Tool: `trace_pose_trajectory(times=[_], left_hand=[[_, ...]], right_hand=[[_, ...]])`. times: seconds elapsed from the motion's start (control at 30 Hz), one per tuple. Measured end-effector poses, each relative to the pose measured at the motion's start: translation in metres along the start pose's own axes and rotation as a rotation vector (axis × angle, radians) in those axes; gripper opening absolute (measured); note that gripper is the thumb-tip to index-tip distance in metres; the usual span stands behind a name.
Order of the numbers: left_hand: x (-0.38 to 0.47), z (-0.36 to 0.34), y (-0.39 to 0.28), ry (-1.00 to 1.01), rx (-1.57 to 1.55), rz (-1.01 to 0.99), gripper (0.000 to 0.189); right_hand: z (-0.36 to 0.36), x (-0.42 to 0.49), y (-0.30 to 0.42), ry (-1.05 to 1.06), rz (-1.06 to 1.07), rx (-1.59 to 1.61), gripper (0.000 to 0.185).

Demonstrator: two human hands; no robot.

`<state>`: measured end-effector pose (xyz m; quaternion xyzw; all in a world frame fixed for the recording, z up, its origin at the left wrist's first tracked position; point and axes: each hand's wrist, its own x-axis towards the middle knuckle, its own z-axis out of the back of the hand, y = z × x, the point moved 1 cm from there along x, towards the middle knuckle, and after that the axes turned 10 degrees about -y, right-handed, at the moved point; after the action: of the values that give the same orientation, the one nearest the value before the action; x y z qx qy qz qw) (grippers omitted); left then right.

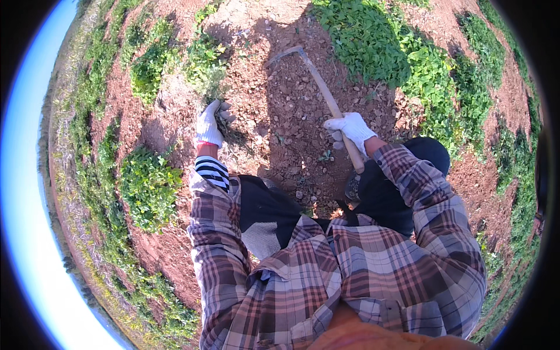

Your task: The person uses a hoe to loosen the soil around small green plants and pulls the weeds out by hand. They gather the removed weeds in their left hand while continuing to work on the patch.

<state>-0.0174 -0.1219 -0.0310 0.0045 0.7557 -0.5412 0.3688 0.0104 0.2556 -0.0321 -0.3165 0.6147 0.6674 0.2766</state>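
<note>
My right hand (348, 130), in a white knit glove, grips the wooden handle (323, 87) of a hand hoe near its lower end. The hoe's thin, bent metal head (286, 52) points left, over or on the shaded soil; whether it touches the ground I cannot tell. Gloved in white too, my left hand (211, 124) is curled around a bunch of pulled weeds (213, 87). Wispy grey-green stems stick out above the fingers, and a darker tangle hangs by the palm. The bare, stony soil (297, 118) lies between both hands.
Dense leafy crop plants (363, 39) grow at the upper right, with more rows beyond. To the left stand a low green bush (151, 188) and smaller plants (151, 74). My bent knees (426, 153) flank the soil. A dark shape (541, 175) shows at the right rim.
</note>
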Motion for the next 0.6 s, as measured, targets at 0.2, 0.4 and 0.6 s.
trace_pose_trajectory(times=[0.2,0.4,0.6], left_hand=[[-0.007,-0.01,0.001,0.06,0.113,-0.021,0.021],[-0.012,-0.02,0.003,0.064,0.276,-0.051,0.022],[-0.022,-0.025,0.001,0.064,0.334,-0.072,0.024]], right_hand=[[0.002,0.0,0.019,-0.179,0.146,-0.024,0.038],[0.002,0.019,-0.004,-0.417,0.343,-0.782,0.049],[-0.003,0.008,0.0,-0.199,0.198,-0.666,0.055]])
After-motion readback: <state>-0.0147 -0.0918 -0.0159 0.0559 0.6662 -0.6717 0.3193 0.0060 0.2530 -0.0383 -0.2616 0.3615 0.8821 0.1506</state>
